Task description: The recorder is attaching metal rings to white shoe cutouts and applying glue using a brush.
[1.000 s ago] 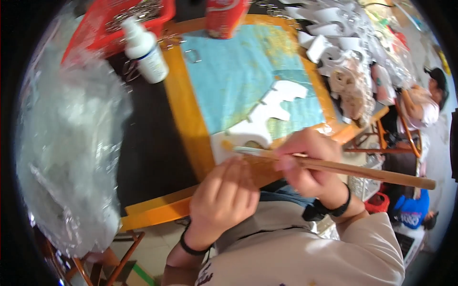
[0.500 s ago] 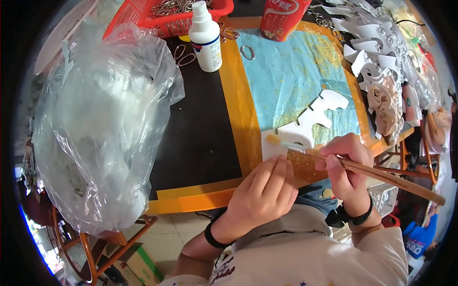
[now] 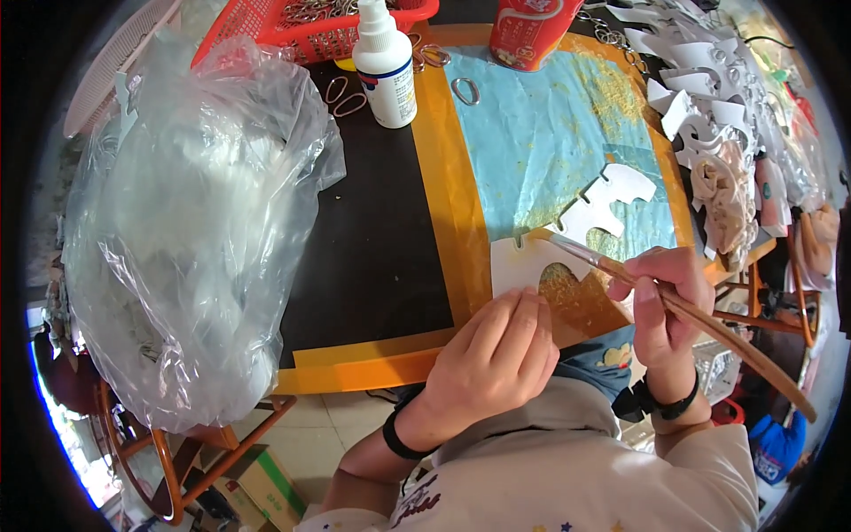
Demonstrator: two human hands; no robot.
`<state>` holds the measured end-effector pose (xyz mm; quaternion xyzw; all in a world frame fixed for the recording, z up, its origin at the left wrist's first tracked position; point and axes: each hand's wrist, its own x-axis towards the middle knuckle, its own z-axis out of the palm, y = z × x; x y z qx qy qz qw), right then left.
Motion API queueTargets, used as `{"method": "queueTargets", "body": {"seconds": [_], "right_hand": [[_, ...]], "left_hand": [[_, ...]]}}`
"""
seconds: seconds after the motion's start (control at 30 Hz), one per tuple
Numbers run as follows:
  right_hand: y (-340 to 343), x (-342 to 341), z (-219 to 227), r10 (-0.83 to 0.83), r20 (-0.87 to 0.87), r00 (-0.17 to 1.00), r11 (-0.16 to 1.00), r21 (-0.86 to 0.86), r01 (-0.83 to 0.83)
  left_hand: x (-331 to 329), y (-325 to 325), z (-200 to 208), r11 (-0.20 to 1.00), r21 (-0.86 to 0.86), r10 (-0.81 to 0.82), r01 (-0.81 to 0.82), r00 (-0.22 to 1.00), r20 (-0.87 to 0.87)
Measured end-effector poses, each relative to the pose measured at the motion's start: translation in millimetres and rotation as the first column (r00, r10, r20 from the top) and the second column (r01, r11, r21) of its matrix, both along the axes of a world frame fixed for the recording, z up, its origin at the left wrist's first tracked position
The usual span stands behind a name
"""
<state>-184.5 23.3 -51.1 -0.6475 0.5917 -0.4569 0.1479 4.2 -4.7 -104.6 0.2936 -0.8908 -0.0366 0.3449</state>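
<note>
A white flat cut-out piece (image 3: 514, 266) with curved notches and small slots lies across the near edge of the blue sheet. My left hand (image 3: 492, 355) holds its near left end, fingers together and their tips on the surface; the thumb is hidden. In my right hand (image 3: 667, 297) is a paintbrush (image 3: 740, 341) with a long wooden handle, gripped between thumb and fingers. Its yellowish bristle tip touches the piece near its upper edge, beside a slot. The handle slants down to the right.
Left lies a large clear plastic bag (image 3: 195, 230). Behind stand a white bottle (image 3: 388, 84), a red basket (image 3: 319, 44) of metal rings and a red tub (image 3: 529, 35). Several white cut-outs (image 3: 700, 80) line the right edge. Yellowish smears mark the blue sheet (image 3: 523, 142).
The brush tip has moved to the right and up along the piece, and my right hand has shifted right with it. My left hand has hardly moved.
</note>
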Motion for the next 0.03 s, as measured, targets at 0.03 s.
{"method": "queueTargets", "body": {"seconds": [0.03], "right_hand": [[0.6, -1.4, 0.1, 0.032, -0.040, 0.999, 0.999, 0.022, -0.031]], "left_hand": [[0.0, 0.2, -0.2, 1.000, 0.001, 0.001, -0.001, 1.000, 0.002]]}}
